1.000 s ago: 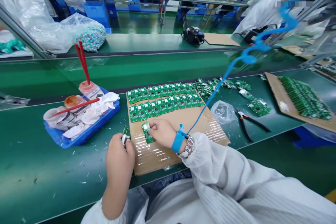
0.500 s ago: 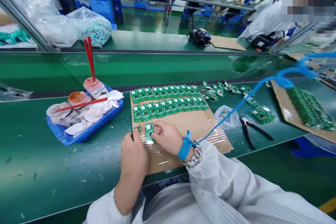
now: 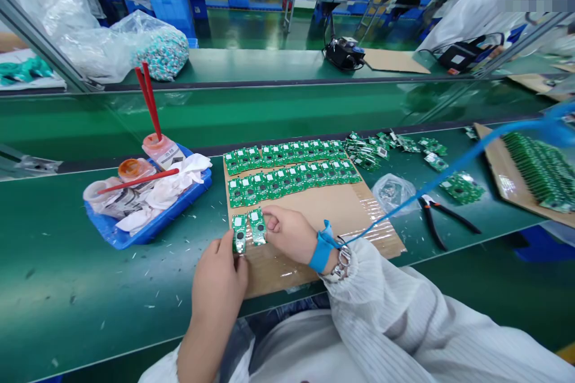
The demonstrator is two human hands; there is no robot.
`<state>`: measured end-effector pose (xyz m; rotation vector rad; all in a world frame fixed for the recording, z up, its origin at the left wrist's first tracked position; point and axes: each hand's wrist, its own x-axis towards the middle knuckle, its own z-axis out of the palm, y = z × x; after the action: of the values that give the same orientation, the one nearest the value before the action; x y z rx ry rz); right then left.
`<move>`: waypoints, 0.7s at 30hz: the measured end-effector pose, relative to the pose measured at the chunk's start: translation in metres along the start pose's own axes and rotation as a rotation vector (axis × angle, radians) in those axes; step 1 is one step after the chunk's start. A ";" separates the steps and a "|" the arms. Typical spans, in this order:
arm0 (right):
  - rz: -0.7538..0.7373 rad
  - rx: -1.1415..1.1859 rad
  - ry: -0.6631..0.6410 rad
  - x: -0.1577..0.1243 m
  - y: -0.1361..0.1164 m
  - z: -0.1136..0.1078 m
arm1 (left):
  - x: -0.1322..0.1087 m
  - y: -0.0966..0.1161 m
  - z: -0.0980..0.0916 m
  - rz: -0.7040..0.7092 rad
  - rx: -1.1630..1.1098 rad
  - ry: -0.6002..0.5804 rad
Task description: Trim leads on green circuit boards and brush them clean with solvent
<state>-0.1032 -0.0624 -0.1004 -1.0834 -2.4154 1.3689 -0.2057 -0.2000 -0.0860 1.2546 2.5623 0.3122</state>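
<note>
- The left hand (image 3: 219,287) pinches a green circuit board (image 3: 239,233) by its lower end, with the board upright on the sheet at about 12 o'clock from the palm.
- The right hand (image 3: 287,233) lies with its fingertips against a second green circuit board (image 3: 257,227), just beside the first. The fingers partly hide the contact, so I can't tell whether they grip or only press.
- A blue wrist strap (image 3: 321,248) and a metal watch (image 3: 342,264) circle the right wrist. A blue cord (image 3: 449,167) runs from the strap toward 2 o'clock, crossing above the pliers.
- Both boards sit on a plastic-wrapped cardboard sheet (image 3: 309,212), below two rows of matching boards (image 3: 287,176) at 12 o'clock.
- At 10 o'clock on the green counter (image 3: 67,263), a blue tray (image 3: 112,233) holds white wipes (image 3: 175,179) and a red-handled brush (image 3: 139,179).
- At 2 to 3 o'clock lie a clear plastic bag (image 3: 390,193), black-handled pliers (image 3: 442,215) and loose boards (image 3: 462,187).
- Further out at 2 o'clock, a cardboard sheet (image 3: 507,173) carries boards standing in close rows.
- Beyond the glass partition, a co-worker's white sleeve (image 3: 467,18) shows at 1 o'clock.
</note>
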 end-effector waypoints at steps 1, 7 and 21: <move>-0.003 0.003 -0.005 0.001 -0.001 0.000 | 0.001 0.001 0.000 0.006 0.010 -0.003; -0.009 0.023 0.013 0.008 -0.002 0.006 | 0.006 0.004 0.006 0.071 0.021 0.017; -0.054 0.148 -0.219 0.010 -0.060 -0.035 | -0.007 -0.032 0.020 0.091 -0.201 0.306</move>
<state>-0.1249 -0.0513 -0.0347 -0.8672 -2.4200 1.6962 -0.2184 -0.2227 -0.1136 1.3374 2.6373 0.8180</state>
